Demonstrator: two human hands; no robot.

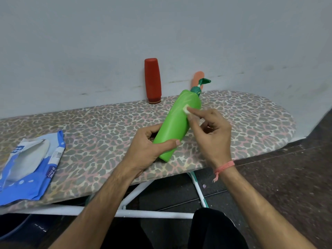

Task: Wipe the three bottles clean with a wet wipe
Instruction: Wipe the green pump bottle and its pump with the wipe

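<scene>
— Where was the green bottle [175, 123]?
— Tilted over the board [89, 133], base gripped in the left hand [149, 148].
— The right hand [210, 133]?
— Pinched a wipe [185, 108] against its shoulder.

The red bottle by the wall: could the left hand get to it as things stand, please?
Probably not yet: the left hand grips the green bottle. Once that is put down, the way over the ironing board to the red bottle looks free.
</scene>
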